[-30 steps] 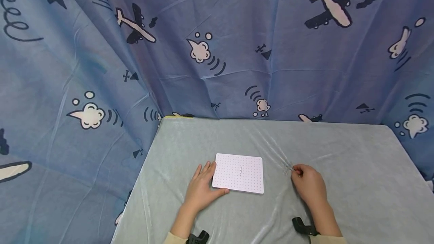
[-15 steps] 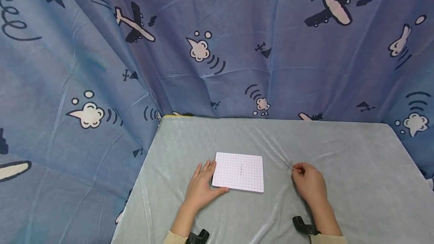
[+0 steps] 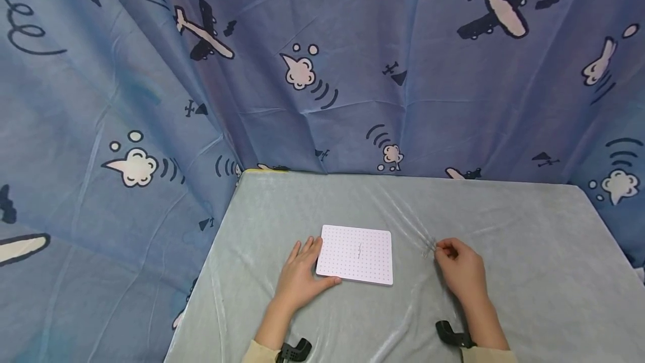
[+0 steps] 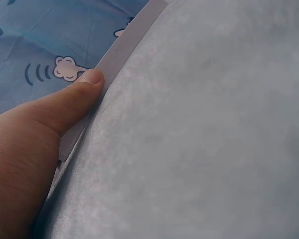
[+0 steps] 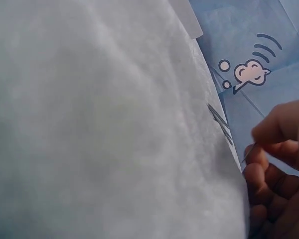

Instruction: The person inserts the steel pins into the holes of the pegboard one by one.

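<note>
The thumb and index finger of my right hand (image 3: pixel 461 272) are pinched together on a thin pin (image 5: pixel 248 153), its fine shaft showing below the fingertips; the other fingers curl in behind. Just beside them, to the left, a small cluster of thin metallic pins (image 3: pixel 428 247) lies on the desk (image 3: pixel 534 256). My left hand (image 3: pixel 299 282) is spread wide, fingers resting along the left edge of a white board (image 3: pixel 342 266) and thumb against its near edge. The board lies flat between my hands, covered in a grid of small dots, with a short line of thin dark marks (image 3: pixel 360 250) near its middle, too small to make out. Grey cloth covers the desk. I wear a black device (image 3: pixel 453 336) on each wrist, below beige sleeves (image 3: pixel 487 355). Beyond hangs a blue curtain (image 3: pixel 347 105) printed with airplanes and clouds.
</note>
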